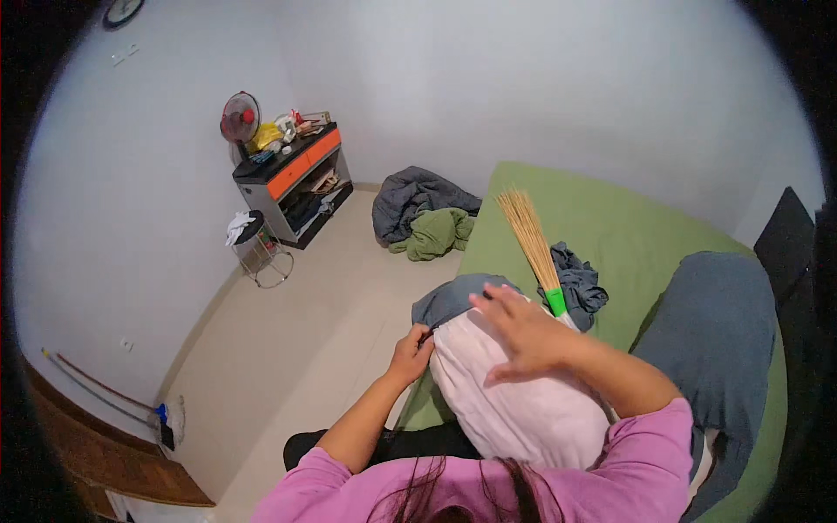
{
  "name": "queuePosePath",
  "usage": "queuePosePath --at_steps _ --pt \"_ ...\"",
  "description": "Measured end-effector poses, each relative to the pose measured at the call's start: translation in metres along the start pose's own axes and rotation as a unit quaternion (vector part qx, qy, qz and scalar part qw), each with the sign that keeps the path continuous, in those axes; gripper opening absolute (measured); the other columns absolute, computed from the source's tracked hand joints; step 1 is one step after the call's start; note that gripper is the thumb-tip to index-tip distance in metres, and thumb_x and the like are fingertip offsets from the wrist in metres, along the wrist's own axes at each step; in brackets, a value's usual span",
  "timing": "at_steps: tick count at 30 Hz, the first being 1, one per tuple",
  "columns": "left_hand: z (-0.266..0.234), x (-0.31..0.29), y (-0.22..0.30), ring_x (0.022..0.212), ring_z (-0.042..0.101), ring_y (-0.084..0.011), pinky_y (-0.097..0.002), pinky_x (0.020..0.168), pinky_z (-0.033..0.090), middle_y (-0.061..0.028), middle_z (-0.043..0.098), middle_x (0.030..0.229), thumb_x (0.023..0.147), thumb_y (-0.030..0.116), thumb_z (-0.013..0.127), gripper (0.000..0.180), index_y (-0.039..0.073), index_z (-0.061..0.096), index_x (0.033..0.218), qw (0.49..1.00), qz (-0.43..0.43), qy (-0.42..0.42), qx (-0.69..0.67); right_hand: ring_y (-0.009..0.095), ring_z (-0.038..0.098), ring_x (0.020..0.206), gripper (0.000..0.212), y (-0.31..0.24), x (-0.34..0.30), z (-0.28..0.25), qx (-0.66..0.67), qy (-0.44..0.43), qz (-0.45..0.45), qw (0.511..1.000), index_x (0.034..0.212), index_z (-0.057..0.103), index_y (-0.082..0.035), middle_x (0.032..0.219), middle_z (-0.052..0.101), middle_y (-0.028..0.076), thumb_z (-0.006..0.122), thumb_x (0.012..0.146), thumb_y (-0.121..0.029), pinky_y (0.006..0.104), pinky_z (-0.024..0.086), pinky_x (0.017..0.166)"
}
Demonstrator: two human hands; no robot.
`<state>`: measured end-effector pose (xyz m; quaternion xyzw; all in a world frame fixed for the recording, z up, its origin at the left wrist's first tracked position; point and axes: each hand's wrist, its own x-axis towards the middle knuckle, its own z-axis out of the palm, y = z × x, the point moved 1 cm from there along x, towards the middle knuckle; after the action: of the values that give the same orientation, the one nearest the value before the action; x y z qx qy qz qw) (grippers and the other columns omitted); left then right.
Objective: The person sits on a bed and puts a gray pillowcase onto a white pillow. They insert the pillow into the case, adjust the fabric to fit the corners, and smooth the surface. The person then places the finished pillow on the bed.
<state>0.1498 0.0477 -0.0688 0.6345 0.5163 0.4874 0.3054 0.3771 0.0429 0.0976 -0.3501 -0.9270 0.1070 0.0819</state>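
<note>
A whitish-pink pillow (514,410) lies in front of me at the bed's near edge, its far end inside a grey-blue pillowcase (455,299). My left hand (410,356) is closed on the pillowcase's edge at the pillow's left side. Over the pillow, my right hand (527,338) has its fingers spread and grips nothing; whether its palm touches the pillow I cannot tell. Just beyond it, a stick broom (530,240) with a bright green collar lies on the bed, across a crumpled dark grey cloth (580,283).
Green sheeting covers the bed (628,218). A second grey-blue pillow (724,340) rests at my right. On the floor past the bed are a dark grey blanket (414,196) and a green cloth (436,234). A cabinet (283,179), fan (241,118) and stool (261,253) stand left.
</note>
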Motion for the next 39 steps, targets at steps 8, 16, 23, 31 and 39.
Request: queuePosePath --at_steps 8,16,23,31,39 --pt "0.071 -0.066 0.010 0.066 0.052 -0.0253 -0.0316 0.061 0.041 -0.0142 0.052 0.071 0.079 0.020 0.057 0.020 0.001 0.053 0.086 0.975 0.113 -0.191 -0.004 0.040 0.041 0.110 0.082 0.040 0.018 0.095 0.035 0.025 0.271 0.962 0.121 0.034 -0.002 0.124 0.033 0.023 0.072 0.058 -0.036 0.0403 0.036 0.091" --pt "0.014 -0.039 0.000 0.097 0.049 -0.0277 -0.0343 0.080 0.039 -0.0179 0.048 0.104 0.077 0.024 0.060 0.040 0.001 0.043 0.106 0.988 0.050 -0.139 0.035 0.030 0.037 0.117 0.102 0.106 -0.055 0.087 0.356 -0.054 0.262 0.896 0.127 0.025 0.008 0.127 0.035 0.025 0.073 0.057 -0.049 0.0338 0.028 0.098" --pt "0.030 0.010 0.021 0.110 0.043 -0.0305 -0.0342 0.090 0.034 -0.0223 0.041 0.122 0.081 0.023 0.052 0.051 -0.001 0.033 0.122 0.996 0.034 -0.070 -0.034 0.031 0.053 0.098 0.068 -0.002 -0.036 -0.025 0.159 0.105 0.258 0.947 0.118 0.042 0.000 0.103 0.056 0.020 0.068 0.061 -0.027 0.0349 0.040 0.085" --pt "0.049 0.052 -0.077 0.097 0.053 -0.0306 -0.0350 0.083 0.040 -0.0199 0.055 0.102 0.081 0.019 0.044 0.032 -0.004 0.049 0.103 0.999 -0.011 -0.033 -0.015 0.039 0.042 0.111 0.082 0.011 0.014 0.039 0.068 0.080 0.292 0.951 0.127 0.031 -0.001 0.122 0.037 0.030 0.066 0.064 -0.039 0.0374 0.036 0.092" --pt "0.018 0.039 -0.043 0.081 0.057 -0.0232 -0.0331 0.070 0.044 -0.0145 0.058 0.091 0.079 0.009 0.052 0.018 0.004 0.050 0.096 0.988 -0.030 0.151 0.027 0.045 0.022 0.123 0.092 0.017 0.023 0.107 0.008 -0.009 0.126 0.992 0.133 0.023 -0.007 0.134 0.020 0.027 0.062 0.064 -0.054 0.0479 0.023 0.099"
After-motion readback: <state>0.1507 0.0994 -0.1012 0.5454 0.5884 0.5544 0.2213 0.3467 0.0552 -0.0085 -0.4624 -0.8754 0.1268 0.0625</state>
